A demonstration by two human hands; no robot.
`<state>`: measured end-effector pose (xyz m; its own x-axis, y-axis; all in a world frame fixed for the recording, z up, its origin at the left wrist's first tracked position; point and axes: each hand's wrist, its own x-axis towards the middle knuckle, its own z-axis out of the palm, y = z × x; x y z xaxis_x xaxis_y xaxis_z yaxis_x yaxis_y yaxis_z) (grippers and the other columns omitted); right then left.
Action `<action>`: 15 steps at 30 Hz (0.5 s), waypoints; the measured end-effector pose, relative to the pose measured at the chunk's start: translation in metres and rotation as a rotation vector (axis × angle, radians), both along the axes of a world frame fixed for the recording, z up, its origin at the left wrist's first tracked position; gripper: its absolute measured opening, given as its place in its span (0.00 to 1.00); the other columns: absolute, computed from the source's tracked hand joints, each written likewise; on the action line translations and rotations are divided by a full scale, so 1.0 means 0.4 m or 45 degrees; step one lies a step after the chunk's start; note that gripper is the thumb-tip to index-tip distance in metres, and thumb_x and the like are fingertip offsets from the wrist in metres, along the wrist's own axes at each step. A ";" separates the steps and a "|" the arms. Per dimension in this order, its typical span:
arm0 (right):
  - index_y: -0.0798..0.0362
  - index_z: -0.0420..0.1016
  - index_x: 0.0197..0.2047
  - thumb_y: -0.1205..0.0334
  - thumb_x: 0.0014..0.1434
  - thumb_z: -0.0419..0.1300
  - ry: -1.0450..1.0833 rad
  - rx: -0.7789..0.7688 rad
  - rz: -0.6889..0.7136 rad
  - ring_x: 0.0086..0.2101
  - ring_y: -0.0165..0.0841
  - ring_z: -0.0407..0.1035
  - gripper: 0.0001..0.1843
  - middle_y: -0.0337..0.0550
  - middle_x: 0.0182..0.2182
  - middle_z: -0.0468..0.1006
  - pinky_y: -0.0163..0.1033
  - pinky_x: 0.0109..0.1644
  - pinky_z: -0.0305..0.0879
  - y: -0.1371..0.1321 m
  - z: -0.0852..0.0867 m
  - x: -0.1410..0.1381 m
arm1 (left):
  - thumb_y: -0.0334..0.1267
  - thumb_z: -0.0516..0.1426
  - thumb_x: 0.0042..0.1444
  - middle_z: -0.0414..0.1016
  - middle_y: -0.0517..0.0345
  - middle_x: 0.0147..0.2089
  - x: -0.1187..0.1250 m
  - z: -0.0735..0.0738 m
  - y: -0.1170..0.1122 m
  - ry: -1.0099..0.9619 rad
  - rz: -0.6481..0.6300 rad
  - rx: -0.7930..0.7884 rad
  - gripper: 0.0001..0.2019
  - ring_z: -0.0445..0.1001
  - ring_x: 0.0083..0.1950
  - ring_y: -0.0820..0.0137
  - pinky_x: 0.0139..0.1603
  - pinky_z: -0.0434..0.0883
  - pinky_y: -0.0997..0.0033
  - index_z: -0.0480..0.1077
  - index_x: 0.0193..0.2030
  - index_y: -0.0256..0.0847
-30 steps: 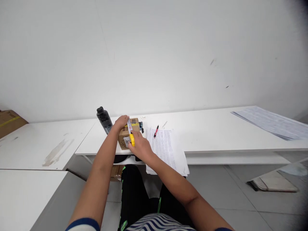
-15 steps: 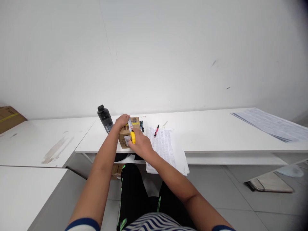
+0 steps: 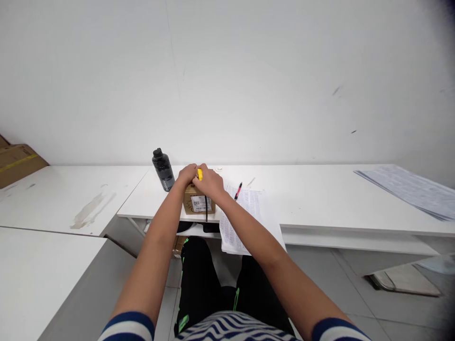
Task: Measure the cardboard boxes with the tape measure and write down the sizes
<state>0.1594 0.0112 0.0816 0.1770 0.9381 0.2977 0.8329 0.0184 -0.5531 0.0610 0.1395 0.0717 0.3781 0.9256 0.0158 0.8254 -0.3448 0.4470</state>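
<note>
A yellow tape measure (image 3: 200, 174) is in my right hand (image 3: 211, 182), above the cardboard box (image 3: 190, 203). From that hand a black strap (image 3: 206, 208) hangs down over the box's front, across its white label. Closed and pressed up against the tape measure, my left hand (image 3: 186, 175) is over the box's back left; its fingertips are partly hidden. No drawn-out blade shows between the hands. Just left of the box stands a dark water bottle (image 3: 163, 170).
Right of the box, written sheets (image 3: 254, 213) overhang the table's front edge, with a red and black pen (image 3: 238, 191) on them. More papers (image 3: 408, 189) lie far right. Another cardboard box (image 3: 21, 163) is at the far left. A white wall (image 3: 249, 85) rises behind the table.
My right hand has moved back and up with the tape measure to meet my left hand. The blade that lay across the box top no longer shows, and the strap now hangs in front.
</note>
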 end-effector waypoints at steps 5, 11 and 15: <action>0.48 0.63 0.56 0.55 0.59 0.53 0.139 0.087 0.017 0.42 0.45 0.73 0.22 0.47 0.44 0.77 0.47 0.42 0.69 -0.011 -0.028 -0.005 | 0.59 0.38 0.65 0.79 0.47 0.49 -0.002 -0.007 -0.015 -0.130 0.016 0.030 0.29 0.75 0.46 0.57 0.48 0.67 0.60 0.73 0.45 0.43; 0.48 0.57 0.64 0.46 0.58 0.58 0.677 0.362 0.030 0.44 0.40 0.73 0.34 0.47 0.49 0.75 0.47 0.51 0.69 -0.066 -0.076 0.023 | 0.63 0.33 0.64 0.75 0.42 0.57 -0.006 -0.012 -0.021 -0.346 0.061 0.131 0.36 0.71 0.58 0.55 0.59 0.63 0.58 0.72 0.50 0.40; 0.50 0.44 0.69 0.41 0.59 0.57 0.984 0.518 -0.030 0.45 0.36 0.73 0.43 0.51 0.52 0.72 0.42 0.49 0.71 -0.134 -0.106 0.044 | 0.64 0.40 0.63 0.79 0.46 0.50 -0.086 -0.011 -0.035 -0.554 0.043 0.186 0.34 0.74 0.51 0.59 0.54 0.66 0.62 0.76 0.44 0.39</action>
<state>0.1771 -0.0423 0.0393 0.4855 0.7786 0.3976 0.2299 0.3250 -0.9173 0.0266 0.1256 0.0674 0.2772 0.9135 0.2978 0.5836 -0.4063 0.7031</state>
